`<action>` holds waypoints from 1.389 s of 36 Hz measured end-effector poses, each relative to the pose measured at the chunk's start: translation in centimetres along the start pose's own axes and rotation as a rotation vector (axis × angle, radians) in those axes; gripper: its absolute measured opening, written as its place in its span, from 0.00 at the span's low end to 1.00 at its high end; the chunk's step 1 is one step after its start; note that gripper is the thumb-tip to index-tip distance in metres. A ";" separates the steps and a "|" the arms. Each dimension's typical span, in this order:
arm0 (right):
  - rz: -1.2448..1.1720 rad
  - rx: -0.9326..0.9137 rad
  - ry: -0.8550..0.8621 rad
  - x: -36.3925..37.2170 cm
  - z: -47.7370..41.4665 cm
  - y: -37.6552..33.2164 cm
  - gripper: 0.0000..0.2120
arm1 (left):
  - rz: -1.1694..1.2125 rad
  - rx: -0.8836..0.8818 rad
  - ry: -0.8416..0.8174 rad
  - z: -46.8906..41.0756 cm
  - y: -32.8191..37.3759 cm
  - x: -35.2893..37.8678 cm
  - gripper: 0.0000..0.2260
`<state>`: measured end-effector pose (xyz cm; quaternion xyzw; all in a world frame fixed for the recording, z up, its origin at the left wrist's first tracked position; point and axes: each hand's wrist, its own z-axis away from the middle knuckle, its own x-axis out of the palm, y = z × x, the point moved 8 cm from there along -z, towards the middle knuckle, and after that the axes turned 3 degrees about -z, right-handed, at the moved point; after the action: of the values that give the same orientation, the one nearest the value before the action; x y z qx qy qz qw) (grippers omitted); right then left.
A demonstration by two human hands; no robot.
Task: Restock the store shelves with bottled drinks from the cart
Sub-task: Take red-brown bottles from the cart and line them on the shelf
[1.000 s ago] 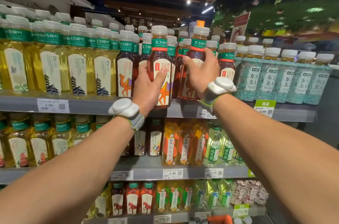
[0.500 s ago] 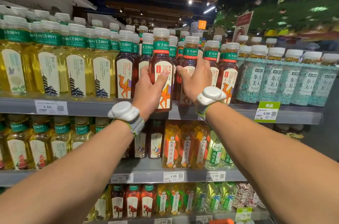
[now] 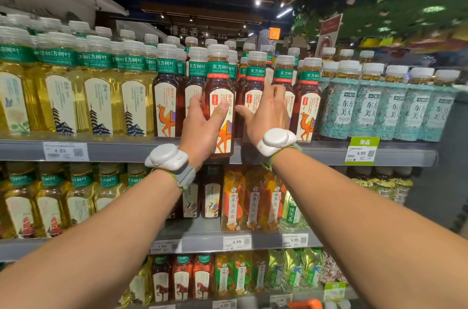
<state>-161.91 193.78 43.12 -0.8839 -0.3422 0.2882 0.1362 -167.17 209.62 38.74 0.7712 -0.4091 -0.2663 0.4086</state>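
With the left hand gripping the bottle, right hand flat on its neighbour, seat the base squarely.

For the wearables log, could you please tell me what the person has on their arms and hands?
The left forearm and right forearm are bare; no sleeves show. The left hand and right hand have no gloves or visible rings. Each wrist carries a white, rounded device: the left device on a grey strap edged lime green, the right device on a green-edged strap.
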 end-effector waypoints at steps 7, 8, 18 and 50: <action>0.024 0.022 -0.034 0.2 0.4 0.1 0.41 | 0.016 -0.023 -0.009 0.1 -0.2 0.1 0.22; 0.013 0.035 -0.046 0.3 0.5 0.1 0.42 | 0.019 -0.023 -0.013 0.2 -0.2 0.1 0.23; -0.399 0.108 0.002 -2.5 4.0 1.1 0.13 | 0.107 -0.027 -0.039 0.6 1.1 1.8 0.25; -0.136 0.170 0.010 -7.5 1.8 6.3 0.32 | -0.592 0.474 0.132 -1.0 9.8 6.2 0.24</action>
<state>-164.15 184.16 42.04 -0.8454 -0.3749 0.3017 0.2318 -167.22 201.53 47.10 0.9444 -0.1919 -0.2207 0.1499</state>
